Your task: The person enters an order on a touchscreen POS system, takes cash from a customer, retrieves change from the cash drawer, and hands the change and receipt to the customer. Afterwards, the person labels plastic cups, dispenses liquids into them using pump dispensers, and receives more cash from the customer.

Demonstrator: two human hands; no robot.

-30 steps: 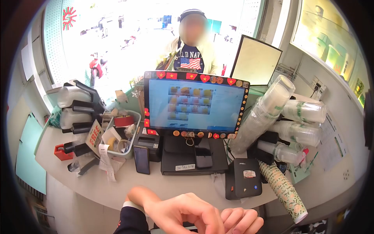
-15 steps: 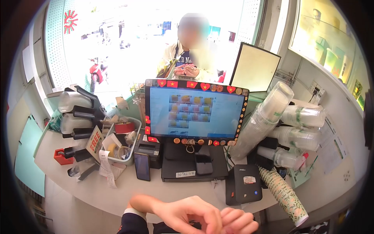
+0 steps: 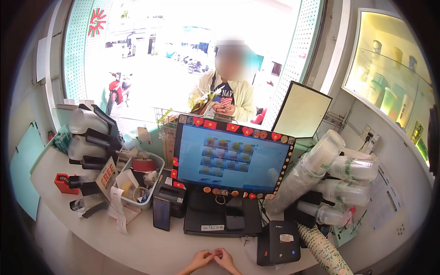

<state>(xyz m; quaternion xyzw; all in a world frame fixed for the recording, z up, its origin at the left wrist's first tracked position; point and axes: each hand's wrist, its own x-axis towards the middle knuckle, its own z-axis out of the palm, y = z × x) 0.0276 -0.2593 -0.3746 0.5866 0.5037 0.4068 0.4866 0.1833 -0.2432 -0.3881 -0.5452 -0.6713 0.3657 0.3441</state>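
Bearing seemingly handwritten label (image 3: 212, 228): black drawer (image 3: 200, 217)

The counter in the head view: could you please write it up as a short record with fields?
Left hand: near the right hand, fingers bent inward; nothing visibly held
Right hand: beside it; fingertip contact unclear
Surface: pale counter
Monitor: on, showing rows of small pictures; sticker-covered frame
Left of monitor: teal bin of odds and ends, red tape dispenser
Right of monitor: clear cups, patterned cups
Beyond monitor: a person in a pale jacket
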